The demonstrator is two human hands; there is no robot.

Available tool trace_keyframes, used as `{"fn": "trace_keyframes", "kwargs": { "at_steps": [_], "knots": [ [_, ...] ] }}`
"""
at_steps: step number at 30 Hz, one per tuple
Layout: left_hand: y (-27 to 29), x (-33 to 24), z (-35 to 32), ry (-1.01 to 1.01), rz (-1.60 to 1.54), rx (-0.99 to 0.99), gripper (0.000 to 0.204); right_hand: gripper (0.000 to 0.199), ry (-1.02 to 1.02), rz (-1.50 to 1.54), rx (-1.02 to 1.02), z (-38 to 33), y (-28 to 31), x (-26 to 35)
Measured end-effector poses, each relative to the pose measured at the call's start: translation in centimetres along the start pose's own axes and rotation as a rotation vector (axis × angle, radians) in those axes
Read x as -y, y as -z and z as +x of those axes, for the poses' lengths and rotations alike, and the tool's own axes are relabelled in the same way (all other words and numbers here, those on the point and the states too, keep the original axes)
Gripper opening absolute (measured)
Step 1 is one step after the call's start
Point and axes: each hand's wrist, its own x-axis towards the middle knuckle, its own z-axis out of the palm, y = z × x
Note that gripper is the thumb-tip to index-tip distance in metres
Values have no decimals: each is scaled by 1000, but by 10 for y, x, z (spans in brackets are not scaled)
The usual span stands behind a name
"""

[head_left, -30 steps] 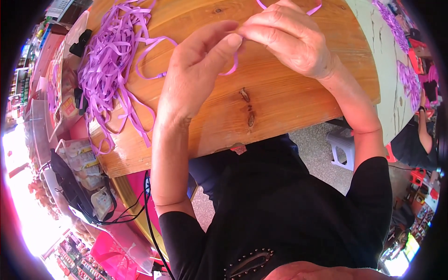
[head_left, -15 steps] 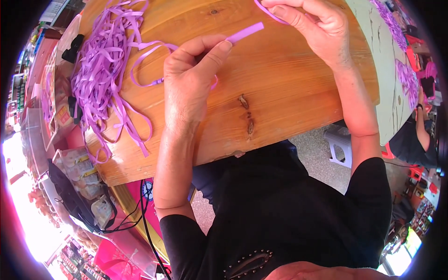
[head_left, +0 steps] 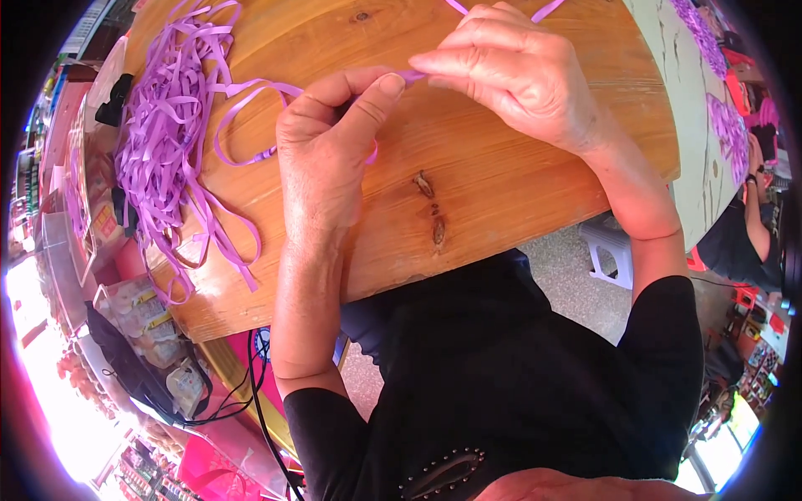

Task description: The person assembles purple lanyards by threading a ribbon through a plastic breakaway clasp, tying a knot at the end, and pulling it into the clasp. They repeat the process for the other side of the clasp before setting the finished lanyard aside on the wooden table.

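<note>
1. The person leans over a round wooden worktop (head_left: 501, 175), both bare hands raised over its middle and meeting at the fingertips.
2. The left hand (head_left: 326, 159) has its thumb and forefinger pressed narrow on a purple strip (head_left: 251, 117); the strip's near end shows as a small purple bit between the two hands.
3. The right hand (head_left: 518, 75) has its fingers curled in and pinched on the same strip from the other side. Two purple tails poke out above its knuckles, toward the far rim.
4. The relation that matters: the pinched stretch of strip runs roughly left to right between the two sets of fingertips, which nearly touch. From the left hand the rest of the strip loops away to the person's left, lying on the wood and running toward the pile.
5. The pile of purple strips (head_left: 167, 150) lies on the left part of the worktop, well apart from the right hand and near the left one. Some strips hang over the near edge.
6. Beyond the left rim, lower down, sit clear plastic packets (head_left: 138, 305) with pale contents and small yellow and red labels; I cannot make out more of them.
7. Black cables (head_left: 251, 401) trail beneath the worktop.
8. To the right stands a pale table (head_left: 693, 142) strewn with purple pieces, with another person's arm (head_left: 756, 209) beside it and a white stool (head_left: 606, 250) on the floor.
</note>
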Motion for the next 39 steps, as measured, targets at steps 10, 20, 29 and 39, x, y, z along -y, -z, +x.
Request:
{"fn": "trace_keyframes", "kwargs": {
  "at_steps": [10, 20, 29, 39],
  "knots": [
    [3, -1, 2, -128, 78, 52, 7, 16, -590, 670, 265, -3, 4, 0],
    [-12, 16, 3, -102, -294, -9, 10, 23, -913, 1446, -50, -13, -22, 4],
    [-13, 20, 5, -133, -359, -20, 7, 29, -850, 1740, -122, -16, -29, -4],
    [-21, 18, -4, -258, -213, -42, 8, 24, -509, 572, 16, -2, -17, 4]
  ]
}}
